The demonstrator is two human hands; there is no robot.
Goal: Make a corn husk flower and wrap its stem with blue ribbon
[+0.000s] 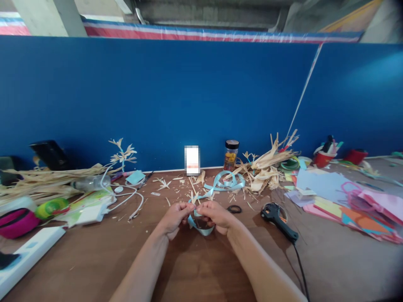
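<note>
Both hands pinch a blue ribbon (205, 231), left of the glue gun (278, 222).
The fingers of the left hand (176, 216) and right hand (218, 214) are clamped on the ribbon, just beside a straw flower (194, 197); the exact strands are hidden. Holding the ribbon flat and evenly taut would probably work best. On the jar (231, 157), beyond the glue gun, no lettering is legible.

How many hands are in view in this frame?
2. The left hand and the right hand are close together above the table, at the light blue ribbon. I see no others, and both are only partly hidden.
</note>
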